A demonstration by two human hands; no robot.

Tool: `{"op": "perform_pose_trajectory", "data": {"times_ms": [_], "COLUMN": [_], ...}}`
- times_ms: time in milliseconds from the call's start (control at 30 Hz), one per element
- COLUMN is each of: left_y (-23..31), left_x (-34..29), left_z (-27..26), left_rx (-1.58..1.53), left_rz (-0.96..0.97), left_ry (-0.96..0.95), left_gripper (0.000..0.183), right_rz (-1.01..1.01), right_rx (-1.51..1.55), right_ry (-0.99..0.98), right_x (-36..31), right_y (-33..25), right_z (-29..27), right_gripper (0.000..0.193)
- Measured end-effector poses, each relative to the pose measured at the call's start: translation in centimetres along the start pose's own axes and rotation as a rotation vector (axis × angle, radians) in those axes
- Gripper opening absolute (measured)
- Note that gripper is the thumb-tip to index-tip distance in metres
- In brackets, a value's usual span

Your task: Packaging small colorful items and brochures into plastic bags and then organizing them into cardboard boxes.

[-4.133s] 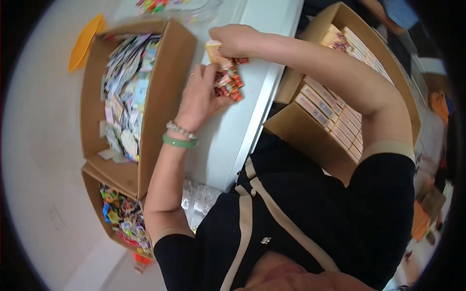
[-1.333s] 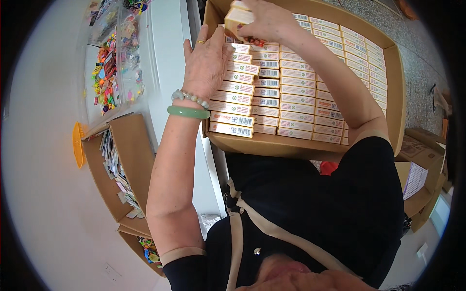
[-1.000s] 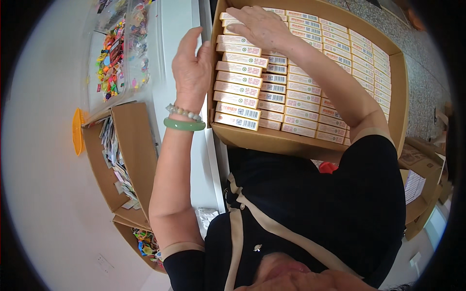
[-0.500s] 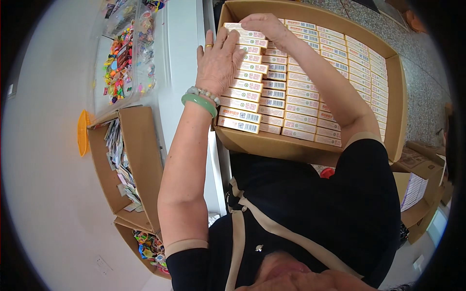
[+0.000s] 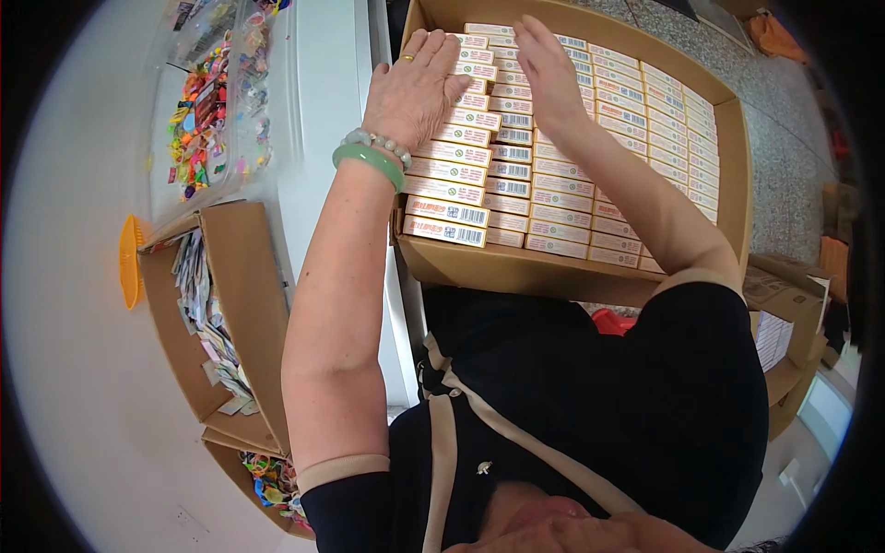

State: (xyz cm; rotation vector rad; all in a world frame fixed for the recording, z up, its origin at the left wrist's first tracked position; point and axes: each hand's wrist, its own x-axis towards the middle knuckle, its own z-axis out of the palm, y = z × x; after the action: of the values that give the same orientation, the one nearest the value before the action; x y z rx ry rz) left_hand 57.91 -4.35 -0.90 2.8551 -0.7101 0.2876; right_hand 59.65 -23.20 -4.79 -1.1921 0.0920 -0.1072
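A large cardboard carton (image 5: pixel 516 267) holds tight rows of small white boxes (image 5: pixel 562 184) with orange edges and printed ends. The leftmost row (image 5: pixel 449 194) stands a little higher than the rows beside it. My left hand (image 5: pixel 412 90) lies flat over the upper part of that row, fingers stretched out, with a ring on one finger and a green bangle and beads at the wrist. Over the far middle rows, my right hand (image 5: pixel 551 76) is raised with its fingers extended and nothing in it.
On the left stand an open carton of flat packets (image 5: pixel 212 323) and another of colourful small items (image 5: pixel 272 484). Clear bags of bright trinkets (image 5: pixel 207 120) lie farther up, near an orange basket (image 5: pixel 131 263). More cartons (image 5: pixel 784 304) stand at right.
My right hand has drawn away from the far end of the left row, moving right, and its fingers have straightened. My left hand stays on the row. The whole view has shifted slightly.
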Motion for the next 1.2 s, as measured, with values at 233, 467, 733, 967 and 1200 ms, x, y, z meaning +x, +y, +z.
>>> {"op": "perform_pose_trajectory", "data": {"times_ms": [233, 467, 733, 967, 1200], "left_y": [-0.2, 0.7, 0.2, 1.2, 1.1], "left_x": [-0.3, -0.1, -1.0, 0.3, -8.1], "left_z": [-1.1, -0.4, 0.4, -3.3, -5.2], "left_rx": [0.027, 0.035, 0.093, -0.159, -0.965], "left_rz": [-0.061, -0.031, -0.043, -0.176, -0.390], "left_ry": [-0.022, 0.046, 0.132, -0.216, 0.040], "left_gripper": [0.043, 0.040, 0.052, 0.062, 0.051], "right_rz": [0.052, 0.084, 0.260, 0.128, -0.011], "right_rx": [-0.087, -0.056, -0.209, -0.624, -0.911], "right_ry": [0.046, -0.025, -0.436, -0.921, -0.889], "right_x": [-2.6, 2.2, 4.5, 9.8, 9.4], "right_y": [0.8, 1.3, 1.5, -0.4, -0.5], "right_z": [7.1, 0.4, 0.9, 2.7, 2.8], "right_gripper": [0.070, 0.045, 0.027, 0.026, 0.033]}}
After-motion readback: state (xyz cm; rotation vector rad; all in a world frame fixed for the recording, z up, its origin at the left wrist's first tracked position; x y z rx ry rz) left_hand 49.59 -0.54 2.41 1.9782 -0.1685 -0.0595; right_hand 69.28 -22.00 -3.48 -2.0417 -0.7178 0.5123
